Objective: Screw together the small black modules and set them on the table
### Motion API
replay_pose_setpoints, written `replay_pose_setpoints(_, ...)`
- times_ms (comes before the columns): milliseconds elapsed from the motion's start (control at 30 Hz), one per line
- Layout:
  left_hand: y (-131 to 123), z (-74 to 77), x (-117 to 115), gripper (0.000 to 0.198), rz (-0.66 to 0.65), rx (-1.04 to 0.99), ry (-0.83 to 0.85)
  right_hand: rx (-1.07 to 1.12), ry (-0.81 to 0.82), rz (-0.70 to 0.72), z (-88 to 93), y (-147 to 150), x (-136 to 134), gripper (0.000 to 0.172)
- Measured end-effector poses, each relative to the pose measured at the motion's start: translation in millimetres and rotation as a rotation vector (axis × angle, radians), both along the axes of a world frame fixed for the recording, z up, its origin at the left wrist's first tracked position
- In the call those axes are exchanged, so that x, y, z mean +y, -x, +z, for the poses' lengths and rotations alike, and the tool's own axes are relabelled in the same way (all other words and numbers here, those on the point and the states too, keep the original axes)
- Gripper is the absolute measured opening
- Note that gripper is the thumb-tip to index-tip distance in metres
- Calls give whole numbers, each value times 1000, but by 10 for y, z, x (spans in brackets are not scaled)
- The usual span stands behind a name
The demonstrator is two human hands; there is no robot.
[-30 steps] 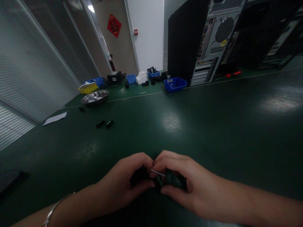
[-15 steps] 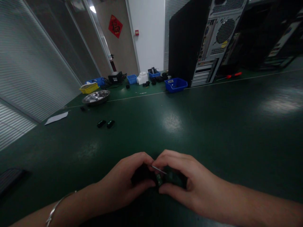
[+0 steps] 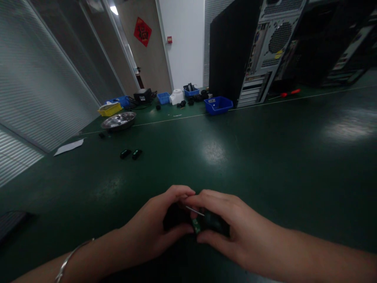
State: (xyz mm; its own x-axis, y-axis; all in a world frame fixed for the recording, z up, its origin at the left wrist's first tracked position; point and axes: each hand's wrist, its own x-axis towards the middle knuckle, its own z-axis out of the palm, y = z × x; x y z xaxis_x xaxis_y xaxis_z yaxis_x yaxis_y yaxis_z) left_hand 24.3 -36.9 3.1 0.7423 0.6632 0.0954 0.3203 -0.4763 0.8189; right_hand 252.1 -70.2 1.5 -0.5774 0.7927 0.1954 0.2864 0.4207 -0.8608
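Low at the front centre, my left hand (image 3: 163, 224) and my right hand (image 3: 231, 224) meet fingertip to fingertip. Between the thumbs sits a small green circuit board (image 3: 196, 225), apparently in a dark housing that the left fingers grip; the housing is mostly hidden. A thin metal shaft (image 3: 194, 211) slants just above the board. It runs into a dark rounded handle (image 3: 216, 223) within my right palm, like a small screwdriver. The shaft's far end is behind the fingers. Farther off on the green table lie two small black parts (image 3: 125, 153) with greenish tops.
A metal bowl (image 3: 119, 120), yellow tray (image 3: 110, 110) and blue bin (image 3: 218, 105) stand toward the back. A black computer tower (image 3: 228, 55) rises at back right, with a red-handled tool (image 3: 290, 93) nearby. White paper (image 3: 69, 146) and a dark keyboard-like object (image 3: 13, 224) lie left.
My right index finger has moved slightly left and now overlaps the left fingertips. The shaft has shifted a little left, and the green board shows more clearly.
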Motion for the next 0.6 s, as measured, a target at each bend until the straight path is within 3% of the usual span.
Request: replay_pose_setpoints(600,37,-42,12,65,-15,30,-60,17,-6,19,33,-30,-1,60)
